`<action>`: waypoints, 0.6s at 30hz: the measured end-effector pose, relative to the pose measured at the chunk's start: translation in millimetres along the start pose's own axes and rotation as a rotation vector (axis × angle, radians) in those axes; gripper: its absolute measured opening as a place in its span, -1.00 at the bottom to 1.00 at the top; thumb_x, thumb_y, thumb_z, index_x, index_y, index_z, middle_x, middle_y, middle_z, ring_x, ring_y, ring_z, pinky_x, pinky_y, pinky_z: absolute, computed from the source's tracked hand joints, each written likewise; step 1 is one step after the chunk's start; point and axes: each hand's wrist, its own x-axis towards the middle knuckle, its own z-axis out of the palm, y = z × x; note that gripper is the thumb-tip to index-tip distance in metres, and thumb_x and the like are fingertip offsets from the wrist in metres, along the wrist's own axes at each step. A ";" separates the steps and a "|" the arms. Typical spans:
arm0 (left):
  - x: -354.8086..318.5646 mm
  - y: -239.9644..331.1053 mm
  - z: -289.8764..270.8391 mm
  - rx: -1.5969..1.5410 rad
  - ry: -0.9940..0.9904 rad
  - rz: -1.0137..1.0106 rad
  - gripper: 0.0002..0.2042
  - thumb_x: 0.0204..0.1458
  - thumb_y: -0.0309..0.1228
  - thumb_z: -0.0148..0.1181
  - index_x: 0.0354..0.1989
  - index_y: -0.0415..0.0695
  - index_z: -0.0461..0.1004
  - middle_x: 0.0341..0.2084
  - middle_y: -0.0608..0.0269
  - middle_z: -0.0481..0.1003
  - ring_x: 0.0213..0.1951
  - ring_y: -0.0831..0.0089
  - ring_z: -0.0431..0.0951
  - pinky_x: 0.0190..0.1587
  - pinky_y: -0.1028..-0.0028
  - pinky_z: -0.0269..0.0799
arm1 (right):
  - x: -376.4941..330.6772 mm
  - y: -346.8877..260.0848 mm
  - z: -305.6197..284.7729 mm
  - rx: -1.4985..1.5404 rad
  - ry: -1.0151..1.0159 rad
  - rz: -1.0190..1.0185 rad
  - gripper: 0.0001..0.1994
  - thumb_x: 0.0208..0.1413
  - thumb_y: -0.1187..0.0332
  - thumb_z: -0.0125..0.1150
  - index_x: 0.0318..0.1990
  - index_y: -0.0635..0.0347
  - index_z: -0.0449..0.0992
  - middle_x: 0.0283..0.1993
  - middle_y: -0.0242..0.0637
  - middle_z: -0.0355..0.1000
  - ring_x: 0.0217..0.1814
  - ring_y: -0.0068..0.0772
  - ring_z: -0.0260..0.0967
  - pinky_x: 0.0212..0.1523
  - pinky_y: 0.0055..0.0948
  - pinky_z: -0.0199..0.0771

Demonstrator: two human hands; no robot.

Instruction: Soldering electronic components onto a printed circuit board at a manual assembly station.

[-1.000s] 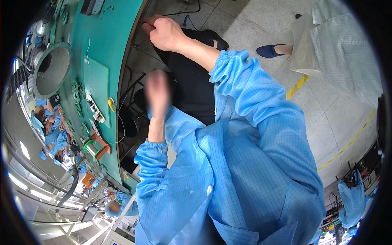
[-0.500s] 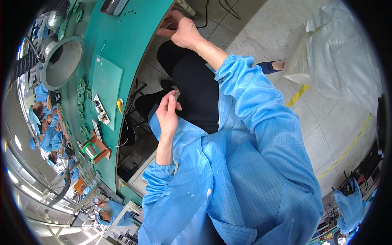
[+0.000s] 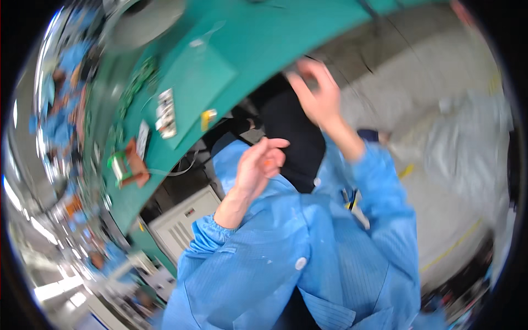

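My left hand [image 3: 257, 166] hovers over my lap in front of the blue smock [image 3: 247, 264]. Its fingers are curled, and a small orange spot [image 3: 268, 163] shows among them, too small to identify. Farther forward and to the right, my right hand [image 3: 320, 99] is raised over my dark trousers [image 3: 294, 132], near the bench edge. Motion smears it, but thumb and fingers stand apart with nothing visible between them. On the green bench [image 3: 264, 44], nearest my left hand, lie a small yellow object [image 3: 208, 119] and a white circuit board with components [image 3: 166, 114].
A spool [image 3: 117, 168] on a reddish-brown holder [image 3: 135, 164] trails pale wire over the bench edge. Green circuit boards [image 3: 137, 80] and a fume-extraction hood [image 3: 144, 22] are beyond. A whitish bag [image 3: 467, 148] stands on the floor at right; a pale cabinet [image 3: 184, 223] is below the bench.
The view has turned, so the bench sits differently. My right hand has come back from the bench edge toward me. My left hand's fingers have turned to the right and curled.
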 end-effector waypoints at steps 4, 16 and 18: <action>-21.6 21.0 9.2 -0.500 -0.012 -0.074 -0.58 0.22 -0.11 -0.24 -0.04 -0.21 0.36 -0.27 0.25 0.47 -0.22 0.48 0.45 -0.18 0.47 0.36 | -44.5 -96.6 2.6 -0.069 -0.730 -0.494 -0.71 -0.36 0.39 0.28 -0.33 0.11 0.54 -0.29 -0.37 0.44 -0.20 -0.30 0.39 -0.14 -0.27 0.33; -63.1 82.7 -24.3 -0.567 -0.075 0.355 -0.53 0.25 -0.19 -0.36 0.16 -0.31 0.12 0.02 0.07 0.31 0.06 0.37 0.33 0.16 0.41 0.16 | 8.2 -165.3 91.2 -0.229 -1.185 -0.759 -0.70 -0.33 0.43 0.11 -0.32 0.27 0.54 -0.27 -0.30 0.42 -0.13 -0.36 0.37 -0.03 -0.30 0.32; -67.2 96.4 -33.1 -0.472 -0.072 0.446 -0.56 0.25 -0.21 -0.30 0.15 -0.30 0.14 0.00 0.09 0.32 0.03 0.38 0.34 0.11 0.41 0.21 | 22.9 -170.5 105.2 -0.116 -1.179 -0.716 -0.69 -0.34 0.47 0.16 -0.30 0.29 0.55 -0.33 -0.26 0.40 -0.22 -0.31 0.38 -0.18 -0.33 0.41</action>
